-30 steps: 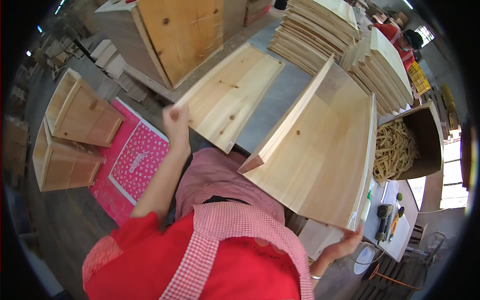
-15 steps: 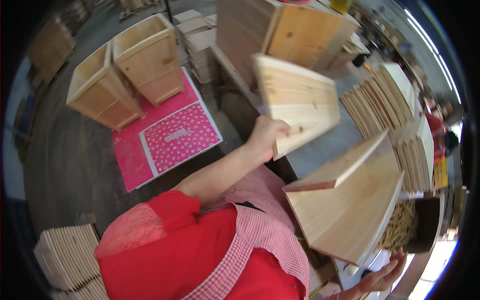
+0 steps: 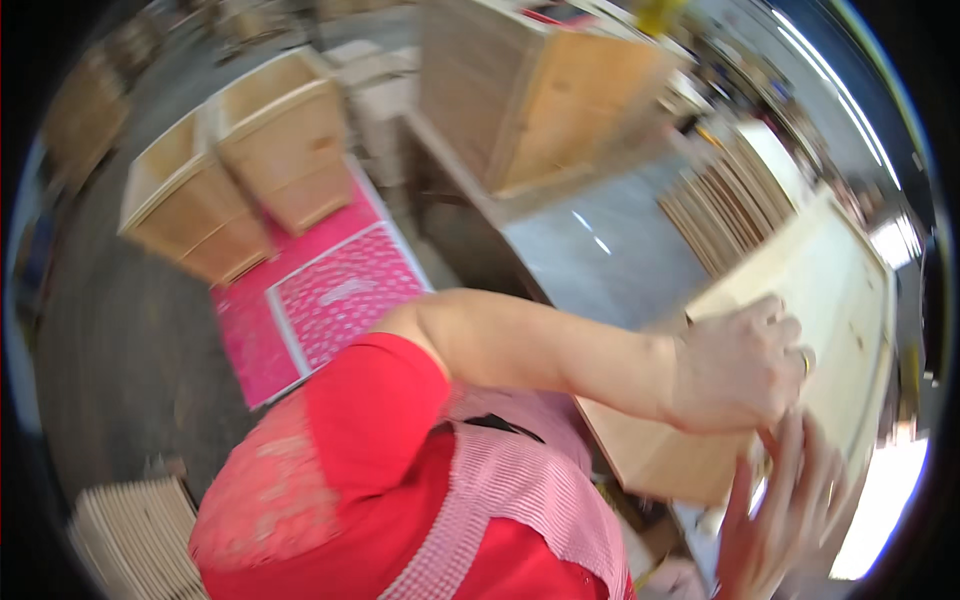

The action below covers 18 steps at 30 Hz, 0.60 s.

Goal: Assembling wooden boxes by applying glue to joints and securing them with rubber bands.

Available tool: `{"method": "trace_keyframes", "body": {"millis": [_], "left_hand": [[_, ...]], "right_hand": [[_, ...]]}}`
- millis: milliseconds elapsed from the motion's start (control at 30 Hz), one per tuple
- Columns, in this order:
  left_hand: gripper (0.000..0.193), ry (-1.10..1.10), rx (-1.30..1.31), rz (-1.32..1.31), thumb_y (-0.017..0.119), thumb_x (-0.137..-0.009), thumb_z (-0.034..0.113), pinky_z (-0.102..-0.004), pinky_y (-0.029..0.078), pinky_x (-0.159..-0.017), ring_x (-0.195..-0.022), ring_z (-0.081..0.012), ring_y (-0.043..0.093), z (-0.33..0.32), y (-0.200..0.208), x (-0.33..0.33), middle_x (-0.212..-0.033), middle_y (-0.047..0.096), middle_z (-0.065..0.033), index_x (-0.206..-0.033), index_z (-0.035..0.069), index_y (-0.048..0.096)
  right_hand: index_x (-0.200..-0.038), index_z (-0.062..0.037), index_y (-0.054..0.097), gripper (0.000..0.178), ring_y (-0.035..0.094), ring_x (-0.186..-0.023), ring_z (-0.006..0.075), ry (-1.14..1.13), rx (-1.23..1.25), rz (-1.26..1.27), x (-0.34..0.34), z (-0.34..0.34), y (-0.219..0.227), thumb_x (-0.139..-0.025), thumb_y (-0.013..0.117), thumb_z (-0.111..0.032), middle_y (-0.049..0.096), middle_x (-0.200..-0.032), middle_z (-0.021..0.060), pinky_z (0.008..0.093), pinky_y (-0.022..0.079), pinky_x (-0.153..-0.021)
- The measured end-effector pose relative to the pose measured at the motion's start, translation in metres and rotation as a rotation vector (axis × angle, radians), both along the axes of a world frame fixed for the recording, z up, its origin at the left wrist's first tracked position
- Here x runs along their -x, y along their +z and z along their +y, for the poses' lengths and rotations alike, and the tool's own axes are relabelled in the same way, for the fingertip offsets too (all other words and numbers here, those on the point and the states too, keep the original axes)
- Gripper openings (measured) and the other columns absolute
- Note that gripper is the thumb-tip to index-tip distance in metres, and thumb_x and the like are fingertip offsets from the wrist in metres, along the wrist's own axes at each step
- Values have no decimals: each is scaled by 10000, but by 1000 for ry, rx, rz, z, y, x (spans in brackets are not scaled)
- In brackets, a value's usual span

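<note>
My left hand (image 3: 735,368) reaches across to the right, over a pale wooden panel with raised edges (image 3: 850,285). Its fingers are curled inward, and whatever they grip, if anything, is hidden. Close below it is my right hand (image 3: 785,500), fingers stretched and apart, the fingertips near those of the left. A lower wooden board (image 3: 660,445) slopes down beside my left forearm, partly covered by it. Motion smears the hands and panel somewhat.
A grey-topped workbench (image 3: 600,240) carries a large wooden box (image 3: 560,110) and a stack of boards (image 3: 725,205). At left, two open wooden boxes (image 3: 285,150) stand on a pink patterned sheet (image 3: 340,300). Slatted wooden pieces (image 3: 135,535) are stacked lower left.
My left hand has swung right from over the bench, where it held a wooden board. The rimmed panel now lies over the angled pieces at right. My right hand has risen beside the left.
</note>
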<state>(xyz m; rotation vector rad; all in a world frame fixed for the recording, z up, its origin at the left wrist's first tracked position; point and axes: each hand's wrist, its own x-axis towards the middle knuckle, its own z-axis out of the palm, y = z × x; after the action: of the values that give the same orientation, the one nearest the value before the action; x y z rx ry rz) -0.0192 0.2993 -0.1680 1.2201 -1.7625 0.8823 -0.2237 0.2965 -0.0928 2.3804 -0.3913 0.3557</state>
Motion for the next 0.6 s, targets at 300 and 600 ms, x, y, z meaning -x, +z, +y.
{"method": "trace_keyframes", "body": {"millis": [300, 600], "left_hand": [[210, -63, -155, -108, 665, -749, 214, -423, 433, -946, -1038, -234, 595, -20, -15, 40, -962, 653, -55, -875, 69, 750], [757, -529, -620, 884, 866, -804, 237, -341, 458, -1005, -1123, -222, 535, 14, -94, -59, -1166, 523, -78, -1455, 17, 547]], "right_hand": [[-1262, 12, 598, 487, 568, -782, 305, -218, -113, -42, 17, -61, -38, -776, 622, -3, 521, -926, 130, 418, 462, -694], [-1243, 18, 599, 469, 598, -884, 301, -172, -264, -12, 11, -66, -71, -776, 619, -24, 534, -922, 128, 397, 496, -733]]}}
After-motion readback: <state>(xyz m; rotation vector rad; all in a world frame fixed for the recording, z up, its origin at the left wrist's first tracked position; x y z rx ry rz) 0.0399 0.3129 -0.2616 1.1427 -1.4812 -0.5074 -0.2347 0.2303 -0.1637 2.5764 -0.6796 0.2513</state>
